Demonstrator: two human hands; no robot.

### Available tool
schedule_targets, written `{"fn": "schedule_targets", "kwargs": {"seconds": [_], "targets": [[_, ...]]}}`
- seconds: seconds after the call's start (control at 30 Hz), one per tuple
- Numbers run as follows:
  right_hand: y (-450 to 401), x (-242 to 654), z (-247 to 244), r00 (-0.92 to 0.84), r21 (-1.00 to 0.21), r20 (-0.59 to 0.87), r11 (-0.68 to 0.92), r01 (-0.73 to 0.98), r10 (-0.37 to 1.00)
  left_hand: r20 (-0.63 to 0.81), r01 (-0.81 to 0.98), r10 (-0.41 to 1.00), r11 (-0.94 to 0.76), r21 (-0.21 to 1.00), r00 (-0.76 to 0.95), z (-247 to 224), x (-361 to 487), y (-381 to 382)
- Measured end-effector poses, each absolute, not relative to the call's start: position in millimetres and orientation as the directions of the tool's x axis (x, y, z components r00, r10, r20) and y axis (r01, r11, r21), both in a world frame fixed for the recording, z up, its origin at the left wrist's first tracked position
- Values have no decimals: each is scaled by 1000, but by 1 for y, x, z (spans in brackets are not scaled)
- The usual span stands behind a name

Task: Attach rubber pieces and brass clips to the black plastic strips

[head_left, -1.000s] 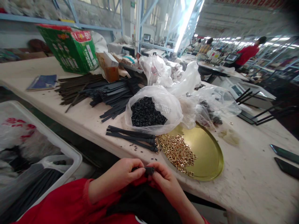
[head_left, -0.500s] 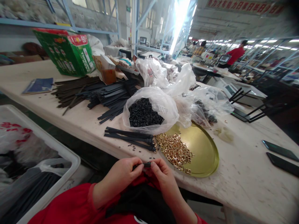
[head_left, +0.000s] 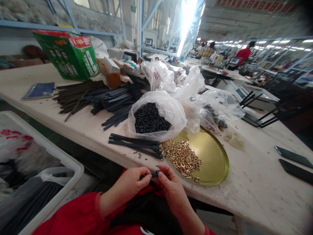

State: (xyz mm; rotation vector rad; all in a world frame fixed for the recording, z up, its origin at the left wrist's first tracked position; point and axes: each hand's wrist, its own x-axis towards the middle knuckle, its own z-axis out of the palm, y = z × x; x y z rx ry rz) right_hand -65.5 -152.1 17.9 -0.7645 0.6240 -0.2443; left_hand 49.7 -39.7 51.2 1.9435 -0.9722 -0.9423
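Note:
A dark strap [head_left: 154, 174] is stretched between my two hands, just off the table's front edge. My left hand [head_left: 134, 180] pinches one part of it between thumb and fingers. The thumb and forefinger of my right hand [head_left: 170, 184] close on its other end, where a small black loop seems to sit. Beyond them lie several black straps [head_left: 134, 142] with gold buckles at their right ends. A gold round tray [head_left: 217, 156] holds a heap of small gold buckles [head_left: 184, 160]. Behind it, an open plastic bag [head_left: 171, 127] is full of small black loops [head_left: 150, 119].
Piles of dark straps [head_left: 114, 99] lie further back, near a green box [head_left: 70, 58] and a blue booklet [head_left: 39, 90]. Two phones [head_left: 293, 156] rest at the right. A white bin [head_left: 79, 169] stands at lower left. Someone in red [head_left: 242, 54] is far off.
The strap end between my hands has tilted up slightly, and the loop at my right fingertips shows more clearly. Both hands have barely shifted.

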Motion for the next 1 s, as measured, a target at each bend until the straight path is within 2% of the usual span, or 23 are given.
{"fn": "schedule_targets", "kwargs": {"seconds": [0.1,0.3,0.5,1.0], "targets": [[-154,-69,18,779,-763,-449,641,-81,-437,-264,-323,-853,-431,843,450,52,47,-40],[-153,-71,14,768,-844,-392,530,-82,-506,-239,-316,-858,-407,857,455,55,37,-40],[-152,-82,15,822,-854,-372,507,-120,-432,-224,-438,-868,-428,790,444,51,31,-37],[-148,-84,17,802,-894,-364,419,-159,-474,-201,-383,-872,-389,838,445,50,21,-32]]}}
